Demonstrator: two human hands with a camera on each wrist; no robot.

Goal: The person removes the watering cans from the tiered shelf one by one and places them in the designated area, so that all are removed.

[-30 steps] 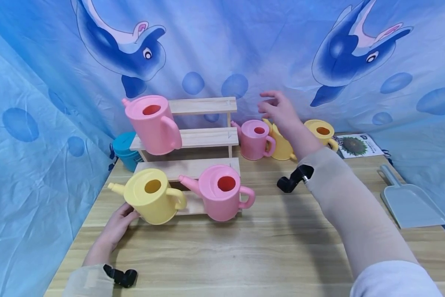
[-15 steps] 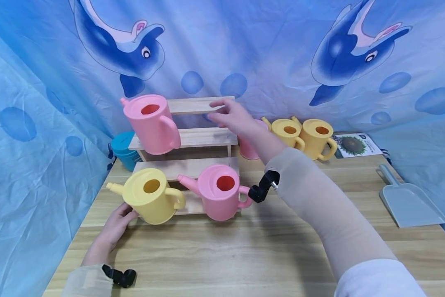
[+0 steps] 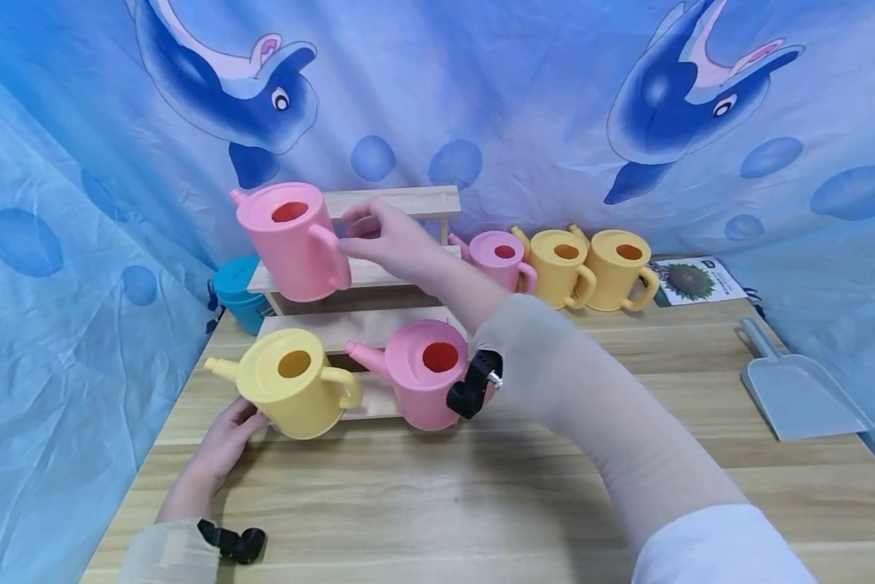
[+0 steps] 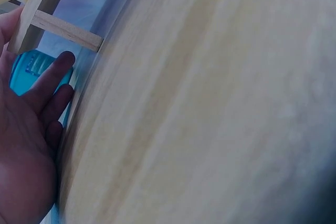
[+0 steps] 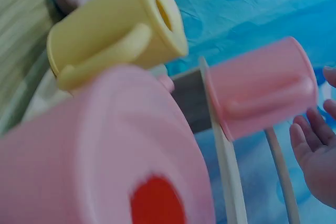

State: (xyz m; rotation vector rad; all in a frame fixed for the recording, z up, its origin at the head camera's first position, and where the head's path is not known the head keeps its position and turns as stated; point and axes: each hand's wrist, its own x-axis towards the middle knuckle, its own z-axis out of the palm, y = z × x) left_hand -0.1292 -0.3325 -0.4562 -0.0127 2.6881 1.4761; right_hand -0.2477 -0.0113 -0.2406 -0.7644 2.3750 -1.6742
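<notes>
My right hand (image 3: 389, 235) reaches beside the handle of a pink watering can (image 3: 287, 251). In the right wrist view, its spread fingers (image 5: 315, 129) stand close to that pink can with nothing held. The can stands upright at the left end of an upper tier of the wooden stepped shelf (image 3: 401, 203). My left hand (image 3: 225, 442) grips the lowest tier's left end, thumb at the plank and other fingers straight. Just above it, a yellow watering can (image 3: 287, 389) occupies that tier, with another pink watering can (image 3: 418, 381) to its right, partly hidden by the wrist camera.
Right of the shelf stand a pink watering can (image 3: 494, 255) and two yellow ones, a nearer yellow can (image 3: 551, 276) and a farther yellow can (image 3: 608, 276). A picture card (image 3: 692, 280), a grey dustpan (image 3: 802, 389) and a teal container (image 3: 240, 296) are also on the table.
My right hand has moved left from above the cans at the right, past the shelf's right end, to the upper pink can's handle. The left hand stays at the shelf.
</notes>
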